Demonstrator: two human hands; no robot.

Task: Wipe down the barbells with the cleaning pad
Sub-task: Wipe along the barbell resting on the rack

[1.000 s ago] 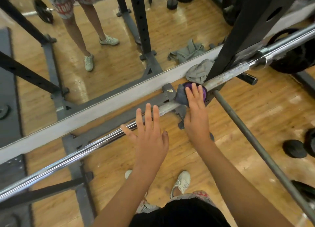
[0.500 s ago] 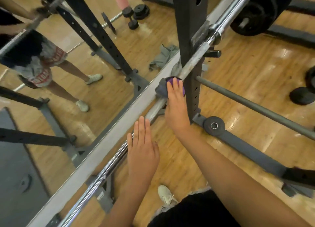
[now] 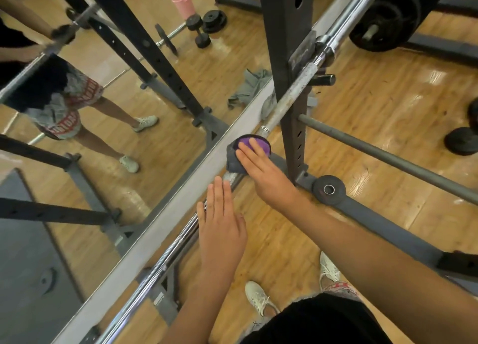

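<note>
Beside the mirror, the left hand lies flat, fingers straight, on the chrome barbell. Next along, the right hand presses a purple-and-grey cleaning pad onto the bar, fingers extended; beyond it the steel looks dull and whitish. Red lettering on the shorts is unreadable.

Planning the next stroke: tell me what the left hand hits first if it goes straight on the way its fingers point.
Probably the cleaning pad, pressed on the barbell by the right hand, just beyond the fingertips of the left hand; depth is unclear.
</note>
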